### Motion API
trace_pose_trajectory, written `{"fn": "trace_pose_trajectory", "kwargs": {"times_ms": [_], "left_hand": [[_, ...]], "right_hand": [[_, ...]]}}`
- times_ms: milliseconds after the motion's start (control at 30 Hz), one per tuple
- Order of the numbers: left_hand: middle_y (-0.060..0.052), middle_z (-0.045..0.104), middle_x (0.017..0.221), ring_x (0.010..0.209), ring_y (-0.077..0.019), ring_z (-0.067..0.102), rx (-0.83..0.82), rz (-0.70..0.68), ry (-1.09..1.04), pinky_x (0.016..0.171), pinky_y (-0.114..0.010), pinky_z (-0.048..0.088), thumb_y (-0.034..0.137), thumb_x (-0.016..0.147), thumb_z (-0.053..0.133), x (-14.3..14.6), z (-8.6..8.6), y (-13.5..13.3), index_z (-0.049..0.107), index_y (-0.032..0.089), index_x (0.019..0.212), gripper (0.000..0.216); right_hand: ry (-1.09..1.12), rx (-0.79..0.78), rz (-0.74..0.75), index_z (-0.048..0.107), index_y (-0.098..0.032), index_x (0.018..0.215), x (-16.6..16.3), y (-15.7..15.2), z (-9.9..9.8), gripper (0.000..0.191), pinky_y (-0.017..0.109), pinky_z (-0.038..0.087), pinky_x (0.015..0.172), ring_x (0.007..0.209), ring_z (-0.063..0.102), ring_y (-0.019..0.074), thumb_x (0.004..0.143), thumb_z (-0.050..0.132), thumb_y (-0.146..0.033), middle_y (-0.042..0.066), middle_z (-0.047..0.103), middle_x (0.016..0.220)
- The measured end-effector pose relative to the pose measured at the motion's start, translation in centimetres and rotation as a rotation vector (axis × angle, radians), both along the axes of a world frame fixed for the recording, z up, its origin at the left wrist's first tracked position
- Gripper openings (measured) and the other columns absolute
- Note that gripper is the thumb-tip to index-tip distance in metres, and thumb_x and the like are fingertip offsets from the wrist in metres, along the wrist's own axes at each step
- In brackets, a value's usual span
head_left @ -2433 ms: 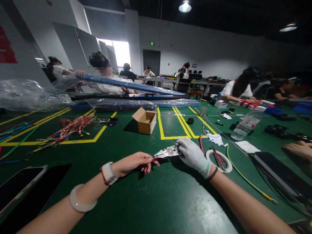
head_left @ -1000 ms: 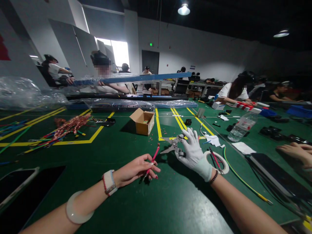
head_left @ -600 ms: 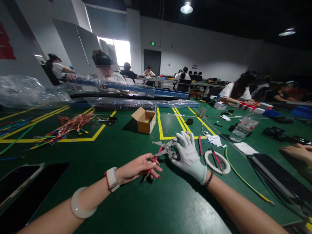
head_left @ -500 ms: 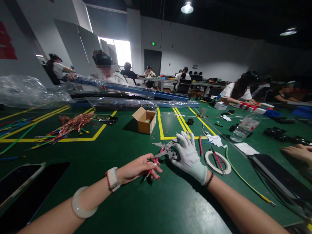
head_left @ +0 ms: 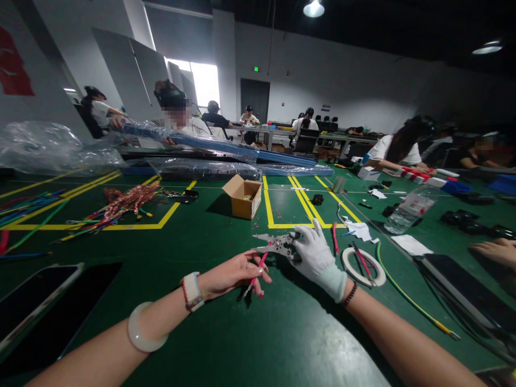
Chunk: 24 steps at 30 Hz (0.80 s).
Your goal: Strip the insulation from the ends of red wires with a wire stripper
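Observation:
Between the fingers of my bare left hand (head_left: 244, 273) is a short red cable (head_left: 259, 269), its lower end showing a metal lug. The cable's upper end lies at the jaws of the wire strippers (head_left: 278, 245), a flat grey metal tool with holes in its plates. My right hand (head_left: 316, 252), in a white glove, is closed round the strippers' handles, which are mostly hidden by the fingers. The jaws look slightly parted and point left. Whether they bite into the cable I cannot tell.
An open cardboard box (head_left: 246, 201) stands ahead. At left lies a bundle of copper-ended cables (head_left: 129, 207). To the right are a white tape ring (head_left: 345, 263), a yellow-green cable (head_left: 403, 293) and a plastic bottle (head_left: 411, 209). A person's hand (head_left: 494, 251) rests at far right.
The strippers have turned flatter and their jaws have drawn closer together as my gloved fingers closed. The red cable stays in my left hand. The whole view has shifted slightly.

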<state>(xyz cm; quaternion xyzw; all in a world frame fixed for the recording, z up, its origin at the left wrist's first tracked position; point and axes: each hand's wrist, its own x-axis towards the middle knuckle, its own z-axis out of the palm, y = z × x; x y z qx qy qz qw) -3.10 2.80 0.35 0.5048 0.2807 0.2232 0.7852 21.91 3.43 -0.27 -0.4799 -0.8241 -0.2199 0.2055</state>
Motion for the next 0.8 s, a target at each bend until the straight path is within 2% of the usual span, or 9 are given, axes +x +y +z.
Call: {"fn": "trace_pose_trajectory", "kwargs": {"times_ms": [100, 233, 367, 467, 800], "left_hand": [[-0.012, 0.07, 0.096, 0.062, -0.0133, 0.067, -0.007, -0.005, 0.003, 0.064, -0.027, 0.051, 0.032, 0.079, 0.072, -0.02, -0.07, 0.06, 0.046, 0.014, 0.098, 0.036], [-0.011, 0.07, 0.095, 0.059, -0.0113, 0.065, -0.02, -0.001, 0.013, 0.06, -0.025, 0.05, 0.029, 0.08, 0.071, -0.03, 0.01, 0.06, 0.046, 0.014, 0.096, 0.034], [-0.012, 0.07, 0.096, 0.059, -0.0111, 0.065, -0.015, 0.001, 0.019, 0.061, -0.026, 0.05, 0.029, 0.081, 0.071, -0.05, 0.12, -0.02, 0.045, 0.014, 0.096, 0.033], [-0.014, 0.07, 0.099, 0.061, -0.0116, 0.065, -0.002, -0.009, 0.031, 0.064, -0.028, 0.05, 0.031, 0.081, 0.07, -0.09, 0.16, -0.05, 0.045, 0.015, 0.095, 0.033], [-0.014, 0.07, 0.099, 0.064, -0.0122, 0.065, 0.031, -0.031, 0.027, 0.067, -0.029, 0.05, 0.035, 0.082, 0.069, -0.15, 0.04, 0.05, 0.044, 0.015, 0.092, 0.033]], "right_hand": [[-0.011, -0.026, 0.012, 0.067, -0.02, 0.086, 0.0, 0.02, 0.05, 0.017, 0.054, 0.029, 0.109, 0.102, 0.049, 0.0273, 0.071, 0.065, -0.027, 0.011, 0.055, 0.105], [-0.023, -0.055, 0.023, 0.066, -0.019, 0.077, 0.08, 0.07, 0.03, 0.008, 0.052, 0.034, 0.104, 0.096, 0.051, 0.0258, 0.071, 0.063, -0.024, 0.01, 0.056, 0.1], [-0.025, -0.108, 0.006, 0.065, -0.018, 0.075, 0.11, 0.05, -0.08, 0.007, 0.038, 0.047, 0.085, 0.089, 0.053, 0.0224, 0.074, 0.06, -0.023, 0.01, 0.057, 0.099], [-0.036, -0.141, -0.015, 0.066, -0.017, 0.074, 0.16, 0.03, -0.14, 0.008, 0.031, 0.047, 0.074, 0.084, 0.055, 0.0203, 0.074, 0.06, -0.023, 0.01, 0.059, 0.098], [-0.004, -0.182, 0.024, 0.064, -0.017, 0.069, 0.34, -0.22, -0.06, 0.009, 0.026, 0.043, 0.065, 0.072, 0.055, 0.0158, 0.075, 0.061, -0.022, 0.008, 0.06, 0.088]]}}
